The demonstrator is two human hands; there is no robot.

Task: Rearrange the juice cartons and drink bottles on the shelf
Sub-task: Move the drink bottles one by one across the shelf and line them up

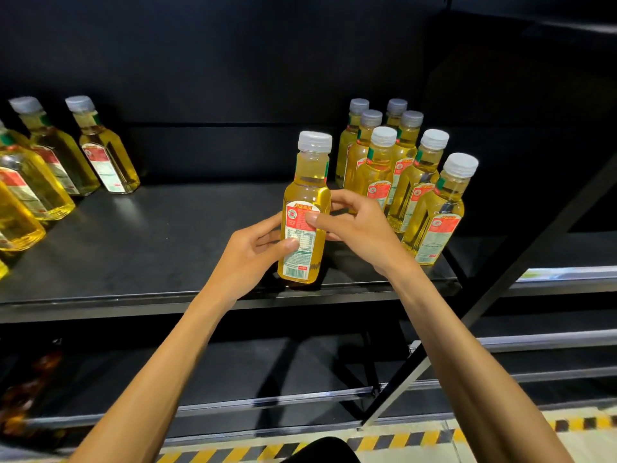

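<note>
Two hands are wrapped about one drink bottle (305, 208), which is held upright near the front edge of the shelf (167, 248), somewhat right of its middle. The left hand (253, 252) is curled round the lower label, thumb across the front. The right hand (357, 225) pinches the upper label just under the shoulder, thumb in front and fingers behind. Whether the base rests on the shelf or is lifted just clear of it cannot be told. A cluster of like bottles (414, 182) is ranked toward the right end of the shelf, near the right hand, and another group (50, 175) is stood toward the left end, well apart.

The bottle is filled almost to the neck with yellow liquid, so a fair weight is to be expected. The wall looks to be clear plastic: stiff, unlikely to shatter, yet smooth, and the glossy label may slide under the fingers. Hold is best taken on the flat-sided body at the label, rather than by the white cap (314, 141), where the bottle could swing into its neighbours.
</note>
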